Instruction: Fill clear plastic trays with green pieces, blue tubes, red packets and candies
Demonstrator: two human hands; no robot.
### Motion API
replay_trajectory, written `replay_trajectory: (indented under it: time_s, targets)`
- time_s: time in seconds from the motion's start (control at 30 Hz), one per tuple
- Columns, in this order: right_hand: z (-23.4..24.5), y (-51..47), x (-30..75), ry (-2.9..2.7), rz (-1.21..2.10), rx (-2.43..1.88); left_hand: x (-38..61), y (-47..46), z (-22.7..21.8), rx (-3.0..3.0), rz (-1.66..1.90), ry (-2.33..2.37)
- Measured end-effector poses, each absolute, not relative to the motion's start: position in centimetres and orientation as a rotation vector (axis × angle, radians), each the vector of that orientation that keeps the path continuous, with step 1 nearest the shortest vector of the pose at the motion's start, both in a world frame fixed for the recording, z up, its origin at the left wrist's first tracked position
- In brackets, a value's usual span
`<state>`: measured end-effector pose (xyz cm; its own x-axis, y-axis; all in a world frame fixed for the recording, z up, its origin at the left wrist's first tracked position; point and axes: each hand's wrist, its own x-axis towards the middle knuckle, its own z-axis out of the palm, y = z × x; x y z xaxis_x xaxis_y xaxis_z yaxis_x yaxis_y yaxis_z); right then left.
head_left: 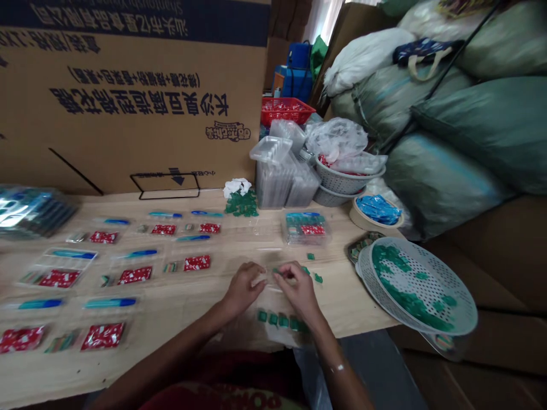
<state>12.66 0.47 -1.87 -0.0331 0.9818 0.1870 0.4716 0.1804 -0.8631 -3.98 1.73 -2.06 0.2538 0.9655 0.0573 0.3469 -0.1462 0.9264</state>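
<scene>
My left hand (244, 287) is curled at the left side of a see-through plastic tray (277, 297), fingers and thumb bent around its edge. Over the same tray, my right hand (298, 287) pinches a small green piece (276, 271) between thumb and fingertips. Just below the hands lies a row of several small green pieces (283, 320), the rightmost partly under my right wrist. More loose green pieces (318, 278) rest on the wood beside my right hand. The tray's outline is faint, and my hands hide part of it.
Clear trays with blue pens and red packets (197, 262) fill the left side. A filled box (305, 228) and stacked clear boxes (277, 176) stand ahead. Right are a white colander (461, 307) of green pieces and a bowl of blue packets (378, 210). A large carton (128, 142) backs the table.
</scene>
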Motion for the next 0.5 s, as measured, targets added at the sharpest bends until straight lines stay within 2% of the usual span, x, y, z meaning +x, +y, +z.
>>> replay_trajectory:
  time_s: [0.1, 0.2, 0.37, 0.5]
  targets:
    - [-2.3, 2.5, 12.2, -1.993, 0.397, -1.546, -4.6, 2.5, -2.7, 1.957, 0.769, 1.258]
    - [-2.5, 2.9, 11.8, -2.139, 0.223, -1.613, -4.8, 2.7, -2.7, 2.08, 0.651, 1.252]
    - [-2.6, 0.7, 15.8, -1.88, 0.271, -1.629, -3.3, 3.7, -1.7, 2.284, 0.676, 1.198]
    - [-3.5, -0.8, 20.8, -1.703, 0.309, -1.831, -1.1, 5.5, -2.1, 2.446, 0.473, 1.038]
